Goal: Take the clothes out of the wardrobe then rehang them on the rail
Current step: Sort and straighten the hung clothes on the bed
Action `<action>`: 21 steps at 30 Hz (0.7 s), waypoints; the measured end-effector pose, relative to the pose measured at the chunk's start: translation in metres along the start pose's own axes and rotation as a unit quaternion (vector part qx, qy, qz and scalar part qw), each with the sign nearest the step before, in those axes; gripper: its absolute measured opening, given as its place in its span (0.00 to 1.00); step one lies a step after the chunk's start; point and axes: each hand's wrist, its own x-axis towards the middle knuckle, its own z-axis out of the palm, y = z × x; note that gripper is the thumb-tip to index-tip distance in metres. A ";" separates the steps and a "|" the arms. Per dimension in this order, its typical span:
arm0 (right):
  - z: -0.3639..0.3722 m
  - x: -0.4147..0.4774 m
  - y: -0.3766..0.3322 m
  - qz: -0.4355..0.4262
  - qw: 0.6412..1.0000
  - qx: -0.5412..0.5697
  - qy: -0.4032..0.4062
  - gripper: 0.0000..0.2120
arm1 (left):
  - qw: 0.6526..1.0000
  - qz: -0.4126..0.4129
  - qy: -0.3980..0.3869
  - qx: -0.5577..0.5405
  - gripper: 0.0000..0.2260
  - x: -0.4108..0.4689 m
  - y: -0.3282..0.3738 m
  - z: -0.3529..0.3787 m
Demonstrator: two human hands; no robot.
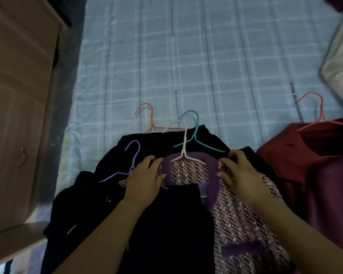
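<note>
Clothes (236, 214) piled on the bed (186, 56), left hand (145, 179) and right hand (239, 176) pinching the tweed top's shoulders; hangers (183, 143) tangled just above them could snag.

Bed sheet (206, 56): thin checked cloth, matt, slightly creased. Jacket (242, 214): coarse purple tweed weave, rough, with plain fuzzy purple trim. Dark garment (166, 224): soft matt cloth. Maroon garment (315, 175): smooth matt cloth. White hanger (183, 147): smooth coated finish. Cabinet (18, 95): smooth pale wood-look panel. Pillow (341, 66): slightly shiny cloth.
</note>
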 end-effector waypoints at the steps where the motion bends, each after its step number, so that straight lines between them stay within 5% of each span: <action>1: 0.001 -0.005 -0.002 0.008 1.000 0.006 0.009 0.17 | 1.000 0.007 0.018 0.017 0.22 -0.006 -0.001 0.000; 8: 0.001 -0.016 -0.016 0.025 0.999 0.022 -0.010 0.16 | 0.991 -0.065 0.117 0.026 0.23 -0.044 -0.046 -0.017; 12: 0.001 -0.015 -0.021 0.036 0.999 -0.018 -0.033 0.12 | 0.995 -0.085 0.040 0.032 0.27 -0.035 -0.073 -0.021; 15: 0.005 -0.023 -0.030 0.055 0.998 -0.035 -0.017 0.10 | 0.999 -0.041 0.007 0.009 0.35 -0.036 -0.079 -0.014; 21: -0.006 -0.078 -0.084 0.104 0.994 0.018 0.019 0.08 | 0.994 0.068 0.071 -0.041 0.26 -0.083 -0.095 -0.041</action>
